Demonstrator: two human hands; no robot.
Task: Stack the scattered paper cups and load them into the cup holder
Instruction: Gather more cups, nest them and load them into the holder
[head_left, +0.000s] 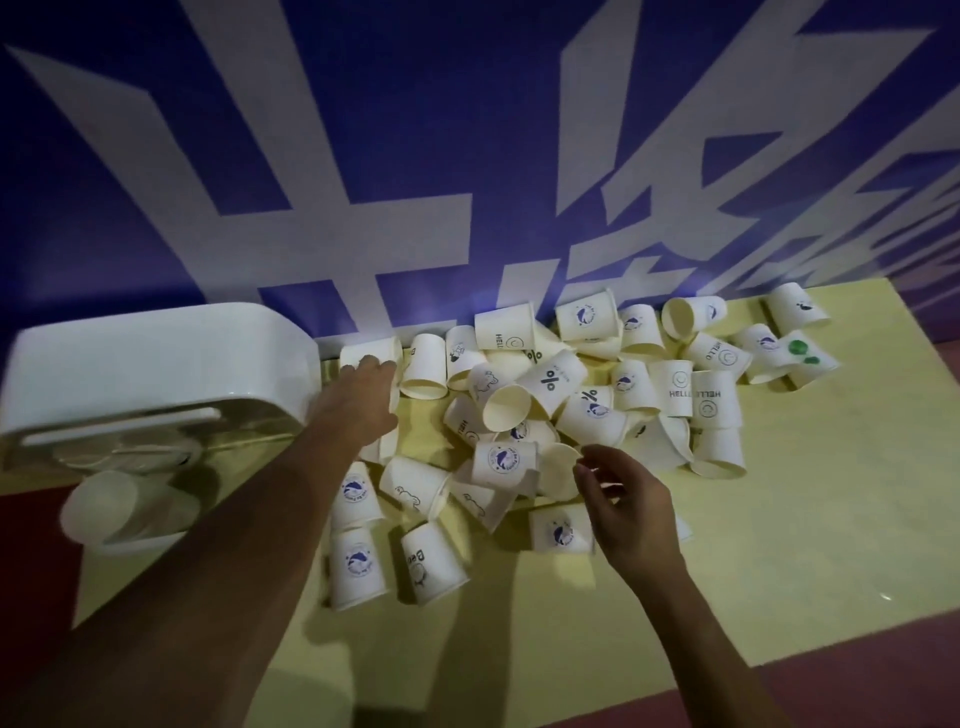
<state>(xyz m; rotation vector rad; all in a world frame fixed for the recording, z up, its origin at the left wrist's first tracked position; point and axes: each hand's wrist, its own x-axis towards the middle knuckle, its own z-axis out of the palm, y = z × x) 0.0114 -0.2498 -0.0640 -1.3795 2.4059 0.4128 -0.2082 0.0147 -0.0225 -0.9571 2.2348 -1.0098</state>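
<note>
Several white paper cups (545, 384) lie scattered in a heap on the yellow table (779, 519), some printed with logos. The white cup holder (156, 353) sits at the back left, and a stack of cups (119, 509) lies on its side at its front. My left hand (358, 400) reaches to the back of the heap, its fingers curled over a paper cup (382, 349) by the wall. My right hand (623, 499) hovers at the heap's front with loosely spread fingers. Its thumb and forefinger sit either side of the rim of a tipped cup (556, 467).
A blue wall (363, 156) with large white lettering stands right behind the cups. A dark red border (883, 691) runs along the table's near edge and left side. Bare yellow surface lies at the front right.
</note>
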